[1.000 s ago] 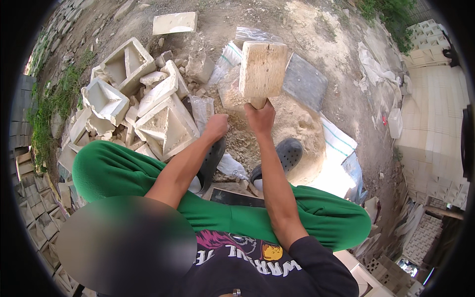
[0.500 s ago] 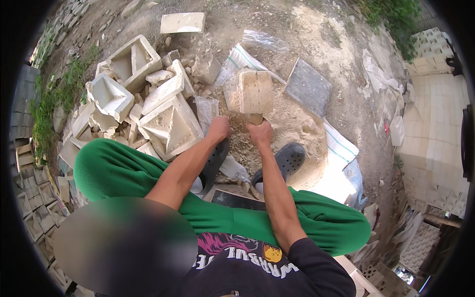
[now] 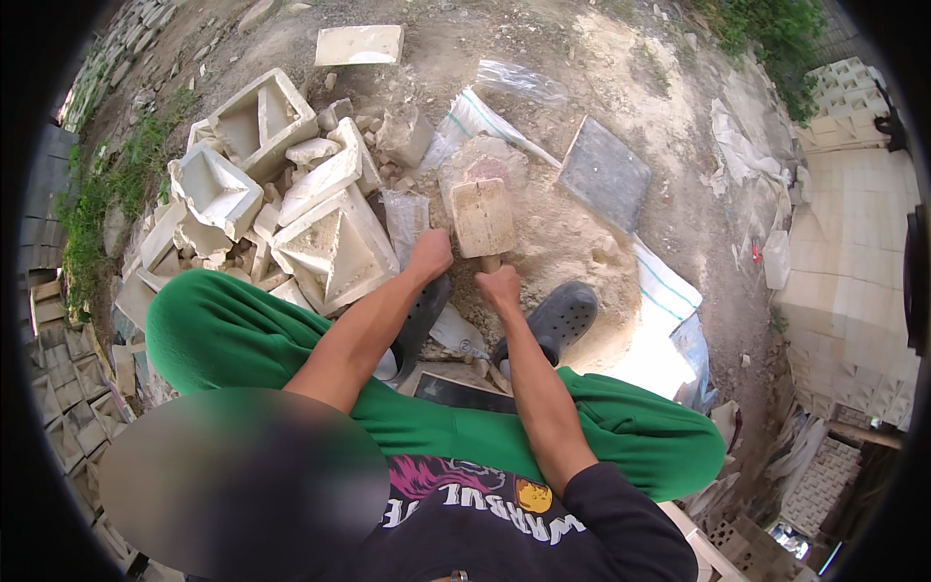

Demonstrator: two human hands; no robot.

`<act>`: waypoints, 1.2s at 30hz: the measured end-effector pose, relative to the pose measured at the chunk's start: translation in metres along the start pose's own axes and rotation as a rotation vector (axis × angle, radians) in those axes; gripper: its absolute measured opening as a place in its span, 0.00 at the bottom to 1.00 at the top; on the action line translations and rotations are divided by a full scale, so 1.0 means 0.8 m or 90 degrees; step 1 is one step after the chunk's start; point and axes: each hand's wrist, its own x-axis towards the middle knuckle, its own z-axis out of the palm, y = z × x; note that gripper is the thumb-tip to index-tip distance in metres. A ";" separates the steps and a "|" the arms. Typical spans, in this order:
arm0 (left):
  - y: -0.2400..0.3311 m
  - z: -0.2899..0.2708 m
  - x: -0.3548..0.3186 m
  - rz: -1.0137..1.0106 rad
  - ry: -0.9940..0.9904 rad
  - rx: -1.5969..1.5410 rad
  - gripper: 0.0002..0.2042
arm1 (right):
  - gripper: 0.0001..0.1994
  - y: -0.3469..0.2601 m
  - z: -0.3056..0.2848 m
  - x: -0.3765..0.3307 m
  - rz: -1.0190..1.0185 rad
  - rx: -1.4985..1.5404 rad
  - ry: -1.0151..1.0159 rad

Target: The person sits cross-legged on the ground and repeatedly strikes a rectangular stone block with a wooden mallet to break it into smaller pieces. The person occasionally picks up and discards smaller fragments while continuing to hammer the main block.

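Note:
My right hand (image 3: 498, 287) is wrapped round the short handle of a wooden mallet (image 3: 483, 219). The mallet's blocky, pale head is low over the dusty ground between my feet. Just beyond it, partly covered by the head, lies a pale flat stone (image 3: 467, 163) with a pinkish patch. My left hand (image 3: 430, 255) is a closed fist to the left of the mallet. What it grips, if anything, is hidden. Crumpled clear plastic (image 3: 405, 221) lies close beside its knuckles.
Broken pale hollow blocks (image 3: 335, 247) and rubble are heaped at the left. A grey square slab (image 3: 606, 175) lies at the right, near a white woven sack (image 3: 667, 281). A whole pale block (image 3: 359, 45) sits farther off. My grey clogs (image 3: 564, 318) flank the crushed material.
The mallet head has come down and toward me, uncovering more of the flat stone. My right hand has dropped slightly with it; my left hand has stayed in place.

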 end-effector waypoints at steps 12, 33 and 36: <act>-0.015 0.007 0.007 0.024 -0.014 -0.019 0.06 | 0.22 -0.094 -0.052 -0.015 -0.233 0.215 0.220; -0.017 0.007 0.008 -0.017 -0.029 -0.077 0.08 | 0.19 -0.045 -0.020 -0.010 -0.115 0.119 0.133; -0.023 0.009 0.009 -0.009 -0.008 -0.082 0.09 | 0.20 -0.001 0.011 0.005 0.048 0.032 0.001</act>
